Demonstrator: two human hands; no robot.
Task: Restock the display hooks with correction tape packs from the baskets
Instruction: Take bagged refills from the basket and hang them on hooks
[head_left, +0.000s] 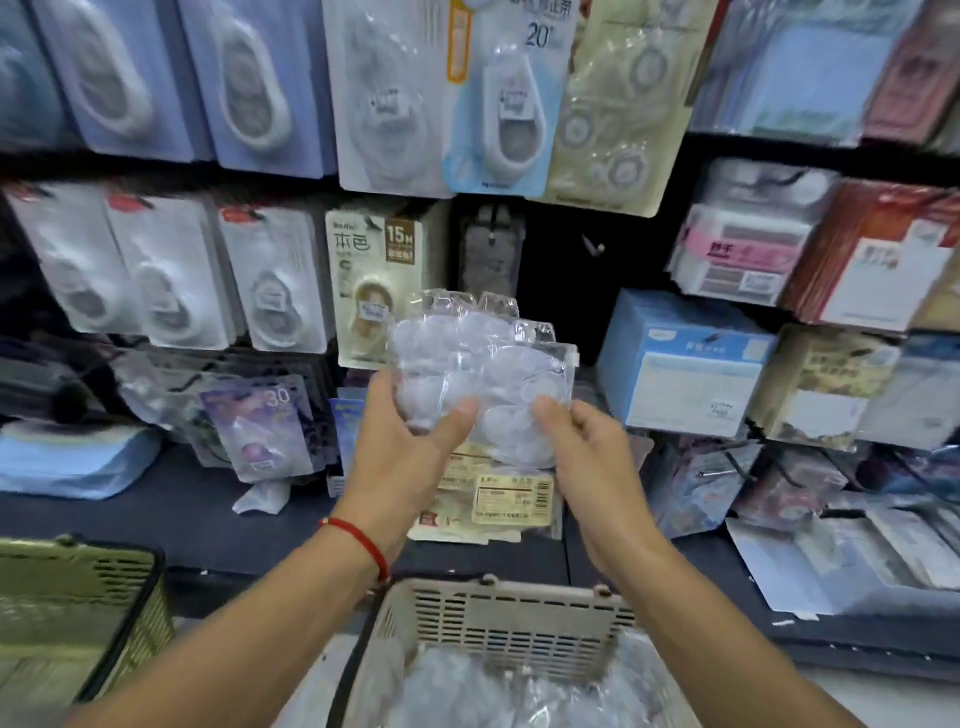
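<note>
Correction tape packs (478, 374), a small sheaf of clear blister packets, are held up in front of the display wall, just below a bare hook (592, 244) in the dark gap between hanging goods. In the head view they look light and slick, the plastic glossy and crinkled, so they would likely slide against each other if gripped loosely; the safest hold is probably at the flat edges, leaving the top ends free for the hook. The left hand (410, 441) wraps the sheaf's lower left side, thumb on the front. The right hand (582, 441) pinches the lower right edge with thumb and curled fingers. Both forearms reach up and forward over a beige basket (509, 613) holding more clear packs; a green basket (88, 587) sits at the left.
</note>
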